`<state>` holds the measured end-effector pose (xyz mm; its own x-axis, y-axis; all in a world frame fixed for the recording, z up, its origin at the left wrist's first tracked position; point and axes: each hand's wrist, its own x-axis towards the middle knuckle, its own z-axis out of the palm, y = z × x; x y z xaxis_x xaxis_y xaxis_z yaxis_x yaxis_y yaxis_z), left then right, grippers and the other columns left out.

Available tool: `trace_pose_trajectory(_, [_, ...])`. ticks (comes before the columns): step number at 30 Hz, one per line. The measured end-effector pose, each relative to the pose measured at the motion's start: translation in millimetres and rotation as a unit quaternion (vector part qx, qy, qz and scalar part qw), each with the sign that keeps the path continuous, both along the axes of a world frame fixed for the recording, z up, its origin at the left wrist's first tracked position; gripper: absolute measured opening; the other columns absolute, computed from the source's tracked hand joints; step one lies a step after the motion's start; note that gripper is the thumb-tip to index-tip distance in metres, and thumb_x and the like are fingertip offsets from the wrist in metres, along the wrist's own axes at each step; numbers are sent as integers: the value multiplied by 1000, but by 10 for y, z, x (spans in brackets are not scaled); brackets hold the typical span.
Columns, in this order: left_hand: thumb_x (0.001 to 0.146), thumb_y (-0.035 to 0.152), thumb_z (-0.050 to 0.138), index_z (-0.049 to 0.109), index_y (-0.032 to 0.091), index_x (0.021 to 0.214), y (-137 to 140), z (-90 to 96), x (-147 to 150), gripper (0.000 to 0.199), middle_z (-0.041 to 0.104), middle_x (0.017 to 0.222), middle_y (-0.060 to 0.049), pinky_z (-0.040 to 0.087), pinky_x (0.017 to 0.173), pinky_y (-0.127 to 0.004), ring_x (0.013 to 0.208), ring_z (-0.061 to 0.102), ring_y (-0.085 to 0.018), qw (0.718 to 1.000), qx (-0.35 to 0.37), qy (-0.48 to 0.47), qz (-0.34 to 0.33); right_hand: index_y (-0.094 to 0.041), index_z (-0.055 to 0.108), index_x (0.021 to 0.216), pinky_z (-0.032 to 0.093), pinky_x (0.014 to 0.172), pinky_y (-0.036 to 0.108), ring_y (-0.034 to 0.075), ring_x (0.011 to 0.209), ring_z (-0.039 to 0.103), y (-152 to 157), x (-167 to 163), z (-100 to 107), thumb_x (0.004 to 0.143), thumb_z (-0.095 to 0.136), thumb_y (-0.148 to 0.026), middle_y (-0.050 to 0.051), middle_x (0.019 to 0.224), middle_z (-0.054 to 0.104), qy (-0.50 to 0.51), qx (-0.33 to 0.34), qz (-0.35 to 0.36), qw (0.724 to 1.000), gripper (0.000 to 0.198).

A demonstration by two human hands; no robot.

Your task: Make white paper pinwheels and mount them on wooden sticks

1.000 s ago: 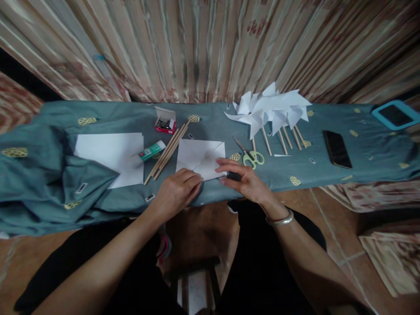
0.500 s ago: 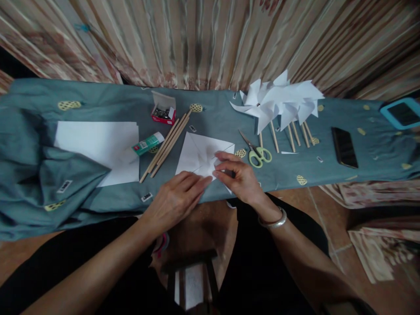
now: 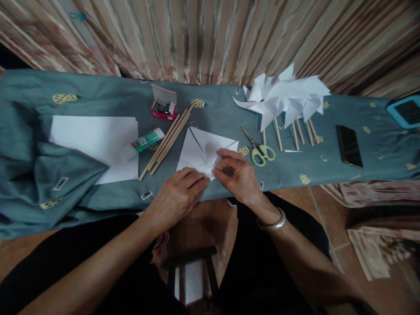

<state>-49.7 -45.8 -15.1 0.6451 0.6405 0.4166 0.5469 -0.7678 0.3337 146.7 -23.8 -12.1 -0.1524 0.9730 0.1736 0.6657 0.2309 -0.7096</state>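
Note:
A square white sheet of paper (image 3: 200,146) lies on the cloth in front of me, with slits running in from its corners toward the middle. My left hand (image 3: 179,186) rests at its near edge, fingers together, gripping the paper there. Close beside it, my right hand (image 3: 234,173) pinches a part of the same sheet near the centre with thumb and forefinger. What lies under the fingertips is partly hidden. Just right of the sheet are scissors (image 3: 261,155) with green handles, and to the left several wooden sticks (image 3: 169,142) lie in a bundle.
A small red box (image 3: 163,113) of metal pins stands open at the back. A green glue tube (image 3: 147,140) overlaps stacked white paper (image 3: 95,148). White paper pinwheels (image 3: 288,98) on sticks lie back right, with a phone (image 3: 349,145) and a blue-framed device (image 3: 405,111) beyond.
My right thumb and fingers have drawn closer together on the paper. The left hand has hardly moved. The view has shifted slightly.

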Motion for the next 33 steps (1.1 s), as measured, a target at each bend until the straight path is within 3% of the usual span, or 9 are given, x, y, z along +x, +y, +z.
trace_pose_trajectory(19, [92, 13, 50, 66, 12, 104, 11, 12, 15, 20, 68, 99, -10, 57, 79, -37, 92, 60, -21, 1000, 3, 7, 10, -22, 66, 77, 45, 101, 45, 25, 112, 60, -16, 4, -2, 78, 65, -17, 8, 120, 66, -9, 4, 3, 1000, 5])
trace_pose_trajectory(28, [91, 13, 50, 66, 11, 103, 13, 18, 18, 20, 69, 97, -10, 57, 79, -37, 91, 60, -21, 1000, 9, 21, 10, -24, 65, 114, 40, 108, 49, 28, 127, 46, -88, -4, -12, 92, 48, -22, 8, 139, 50, -89, 62, 75, 991, 28])
trace_pose_trajectory(33, [92, 14, 49, 66, 12, 102, 13, 32, 28, 20, 69, 96, -10, 57, 79, -36, 91, 60, -21, 1000, 6, 23, 12, -33, 57, 125, 37, 108, 54, 31, 133, 38, -136, -47, -25, 89, 46, -13, 2, 144, 45, -119, 51, 94, 987, 43])
